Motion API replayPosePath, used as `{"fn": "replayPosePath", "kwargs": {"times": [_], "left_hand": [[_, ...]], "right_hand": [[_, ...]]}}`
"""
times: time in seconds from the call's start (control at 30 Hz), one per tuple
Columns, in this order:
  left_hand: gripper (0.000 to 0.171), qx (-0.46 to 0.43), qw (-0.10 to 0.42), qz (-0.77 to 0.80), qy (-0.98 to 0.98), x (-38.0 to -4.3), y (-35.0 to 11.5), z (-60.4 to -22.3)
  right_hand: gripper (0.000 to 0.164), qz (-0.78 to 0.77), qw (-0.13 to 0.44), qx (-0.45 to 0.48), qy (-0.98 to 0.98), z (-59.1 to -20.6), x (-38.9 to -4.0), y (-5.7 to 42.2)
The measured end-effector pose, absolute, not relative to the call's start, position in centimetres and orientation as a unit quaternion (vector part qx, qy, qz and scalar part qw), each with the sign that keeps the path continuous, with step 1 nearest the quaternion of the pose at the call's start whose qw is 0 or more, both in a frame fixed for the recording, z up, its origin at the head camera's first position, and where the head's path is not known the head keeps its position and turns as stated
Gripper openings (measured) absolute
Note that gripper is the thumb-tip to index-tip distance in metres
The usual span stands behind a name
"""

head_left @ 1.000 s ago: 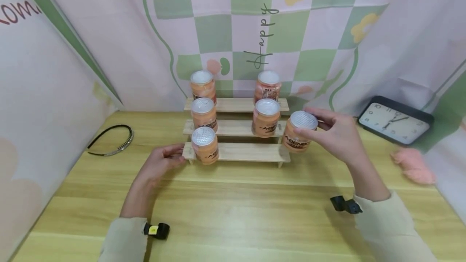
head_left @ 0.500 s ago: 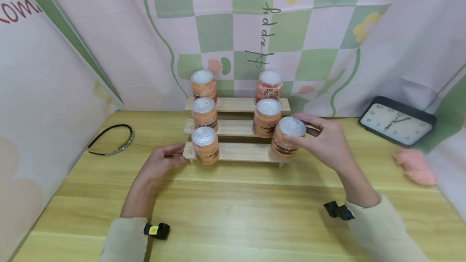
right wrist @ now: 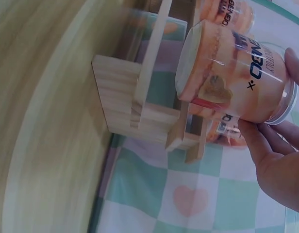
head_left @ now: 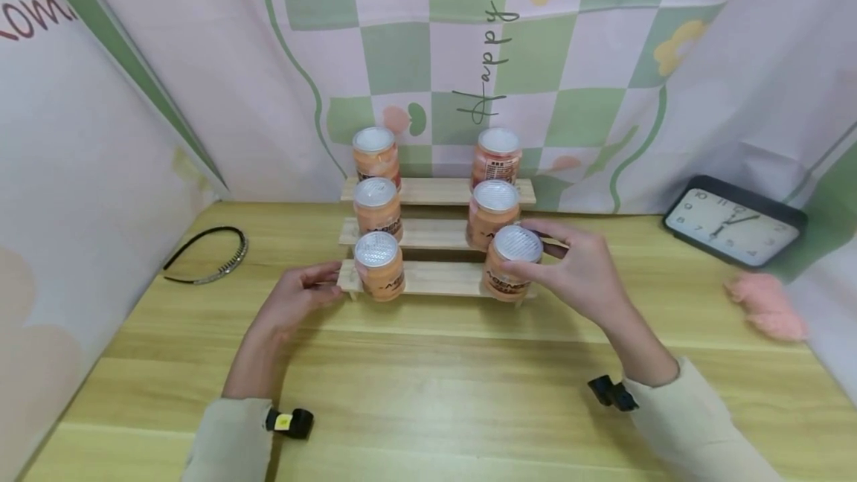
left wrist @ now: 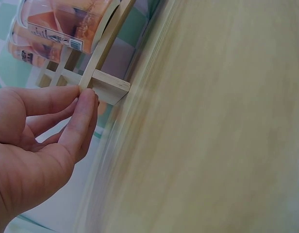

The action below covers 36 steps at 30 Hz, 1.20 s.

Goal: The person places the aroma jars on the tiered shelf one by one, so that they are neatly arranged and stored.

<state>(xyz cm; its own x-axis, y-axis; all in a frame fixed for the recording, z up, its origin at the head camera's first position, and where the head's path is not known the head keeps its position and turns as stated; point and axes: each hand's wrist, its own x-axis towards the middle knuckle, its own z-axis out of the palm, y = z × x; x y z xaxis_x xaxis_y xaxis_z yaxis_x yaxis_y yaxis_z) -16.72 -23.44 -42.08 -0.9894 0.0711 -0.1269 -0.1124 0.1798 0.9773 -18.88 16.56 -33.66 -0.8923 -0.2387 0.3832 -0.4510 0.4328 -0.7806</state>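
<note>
A three-step wooden shelf (head_left: pixel 442 279) stands on the table near the backdrop. My right hand (head_left: pixel 582 274) grips an orange-labelled jar (head_left: pixel 505 277) with a clear ridged lid, thumb and fingers around its upper part. In the right wrist view that jar (right wrist: pixel 232 73) is slightly tilted, its base a little apart from the lowest board. At the shelf's left end my left hand (head_left: pixel 297 300) pinches the lowest board's tip, seen closely beside the shelf leg (left wrist: pixel 108 87). Matching jars stand on the steps: front left (head_left: pixel 382 279), middle left (head_left: pixel 377 218), middle right (head_left: pixel 483 225), and both top ends.
A black headband (head_left: pixel 234 262) lies on the table (head_left: pixel 415 393) at the left. On the right are a black-framed clock (head_left: pixel 733 222) and a pink fluffy item (head_left: pixel 766 307). A green-and-white checked cloth (head_left: pixel 395 58) hangs behind the shelf.
My right hand has carried the jar leftward and toward me, from beyond the shelf's right end to over the right part of the lowest step. My left hand has stayed at the board's end.
</note>
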Motion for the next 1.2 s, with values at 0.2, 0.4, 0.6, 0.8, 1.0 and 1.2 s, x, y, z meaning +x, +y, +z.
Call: {"fn": "replayPosePath", "kwargs": {"times": [0.2,0.4,0.6,0.8,1.0,1.2], "left_hand": [[0.052,-0.011,0.073,0.642,0.763,-16.8,-23.6,-42.2],[0.051,-0.01,0.073,0.639,0.766,-16.8,-23.4,-42.0],[0.05,-0.01,0.073,0.635,0.769,-16.9,-23.5,-42.0],[0.051,-0.01,0.074,0.636,0.768,-16.9,-23.5,-42.0],[0.051,-0.012,0.074,0.638,0.767,-16.9,-23.4,-42.1],[0.051,-0.013,0.073,0.636,0.768,-16.9,-23.5,-42.1]], "right_hand": [[0.055,0.48,0.115,0.212,-0.844,-34.1,-18.8,15.8],[0.057,0.459,0.134,0.218,-0.851,-34.7,-18.9,15.1],[0.055,0.452,0.141,0.224,-0.852,-35.1,-19.1,14.6],[0.056,0.449,0.144,0.224,-0.853,-35.4,-19.1,14.4],[0.057,0.442,0.143,0.225,-0.857,-35.6,-19.2,14.2],[0.058,0.437,0.147,0.226,-0.858,-35.7,-19.1,14.0]]}}
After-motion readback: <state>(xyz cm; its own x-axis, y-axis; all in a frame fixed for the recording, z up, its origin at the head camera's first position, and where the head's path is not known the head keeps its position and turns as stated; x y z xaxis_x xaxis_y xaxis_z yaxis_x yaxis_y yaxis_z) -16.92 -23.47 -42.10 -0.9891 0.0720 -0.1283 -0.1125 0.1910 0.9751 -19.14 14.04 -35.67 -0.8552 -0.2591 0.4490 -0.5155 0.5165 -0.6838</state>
